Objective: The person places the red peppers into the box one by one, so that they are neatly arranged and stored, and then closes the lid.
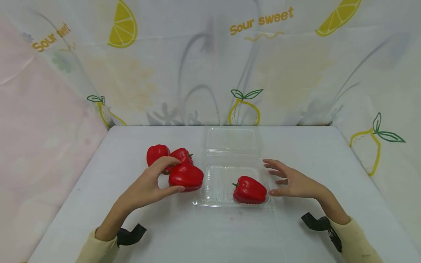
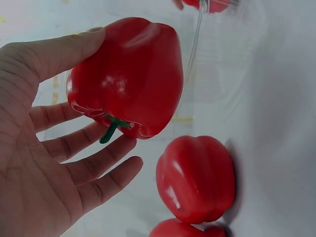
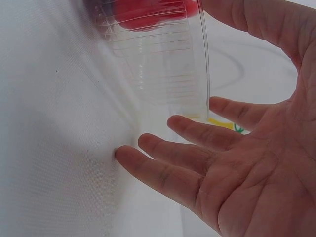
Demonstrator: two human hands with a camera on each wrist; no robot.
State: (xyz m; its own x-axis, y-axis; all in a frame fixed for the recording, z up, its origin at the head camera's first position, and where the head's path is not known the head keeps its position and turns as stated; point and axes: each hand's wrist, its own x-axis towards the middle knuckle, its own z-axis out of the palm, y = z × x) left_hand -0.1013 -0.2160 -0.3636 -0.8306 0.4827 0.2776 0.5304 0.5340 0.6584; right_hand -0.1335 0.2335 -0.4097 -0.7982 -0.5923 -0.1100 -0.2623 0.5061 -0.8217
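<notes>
My left hand grips a red bell pepper between thumb and fingers, just left of a clear plastic clamshell box. In the left wrist view the held pepper shows its green stem toward the fingers. Inside the box's near half lies another red bell pepper, its stem pointing left. My right hand is at the box's right side, fingers spread and holding nothing. The right wrist view has its fingertips close by the box's rim.
Two more red bell peppers, one at the left and one beside it, sit behind my left hand. The box's lid lies folded back toward the far edge of the white table. A patterned cloth hangs behind.
</notes>
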